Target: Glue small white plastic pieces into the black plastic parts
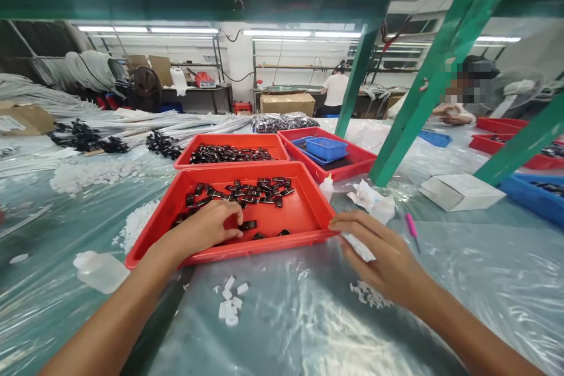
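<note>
My left hand reaches over the front red tray, thumb and fingers apart, its fingertips beside a small black part. More glossy black parts lie in a loose heap toward the back of this tray. At the tray's front right corner is my right hand, with its fingertips by the rim. A white, tissue-like piece shows between its thumb and fingers. Small white plastic pieces lie on the table before the tray, and tiny white bits lie under my right hand.
A second red tray of black parts stands behind, beside one holding a blue basket. A squeeze bottle lies at left. Green posts, a white box and a pink pen are at right. Two people are farther back.
</note>
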{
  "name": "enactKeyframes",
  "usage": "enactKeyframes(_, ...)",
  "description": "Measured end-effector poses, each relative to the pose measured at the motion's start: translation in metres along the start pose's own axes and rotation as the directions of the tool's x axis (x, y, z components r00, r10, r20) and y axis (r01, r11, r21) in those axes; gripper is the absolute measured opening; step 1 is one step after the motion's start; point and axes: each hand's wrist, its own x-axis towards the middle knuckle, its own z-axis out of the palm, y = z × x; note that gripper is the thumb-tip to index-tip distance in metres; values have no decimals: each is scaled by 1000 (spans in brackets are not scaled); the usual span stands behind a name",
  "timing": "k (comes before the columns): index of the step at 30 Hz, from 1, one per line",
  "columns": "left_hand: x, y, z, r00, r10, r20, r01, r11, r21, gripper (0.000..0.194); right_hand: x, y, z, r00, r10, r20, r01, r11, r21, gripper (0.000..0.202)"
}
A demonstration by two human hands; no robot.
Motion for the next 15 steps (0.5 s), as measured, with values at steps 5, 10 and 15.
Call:
enactKeyframes(5, -2, 0, 1, 999, -36, 14, 37, 999, -29, 30, -4, 49, -15, 952, 174, -251, -242, 931, -273, 16)
enactKeyframes(10, 6, -6, 7, 998, 41, 47, -38, 997, -64, 29, -23, 97, -53, 703, 638, -314, -710, 654, -261, 66)
enactKeyframes(15, 2, 2, 5, 1000, 15, -24, -16, 998, -59, 24, -42, 124, -57, 601, 796, -71, -781, 567, -260, 78)
